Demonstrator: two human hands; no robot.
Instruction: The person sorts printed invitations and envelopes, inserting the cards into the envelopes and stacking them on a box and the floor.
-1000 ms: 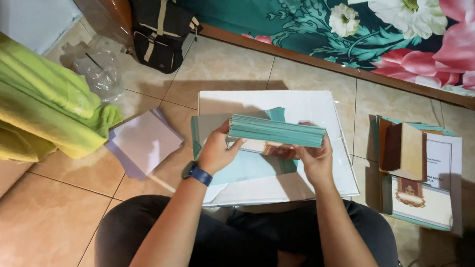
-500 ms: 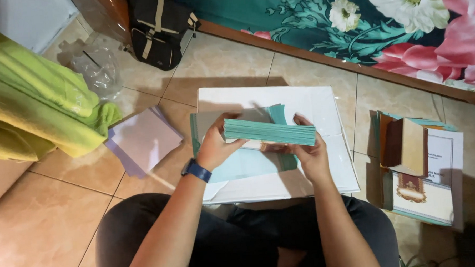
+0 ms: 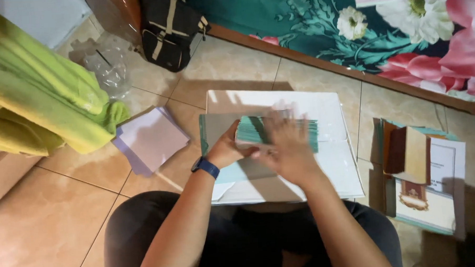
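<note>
Between left hand [image 3: 226, 148] and right hand [image 3: 286, 147]: teal card stack [image 3: 252, 130].

Open tile floor [image 3: 56, 219] lies free to the left of the white board [image 3: 331, 109], while lavender sheets [image 3: 151, 139] and green cloth [image 3: 41, 98] crowd its left edge, a black bag [image 3: 168, 28] blocks the far side, and stacked booklets [image 3: 423, 174] hem in the right.
</note>
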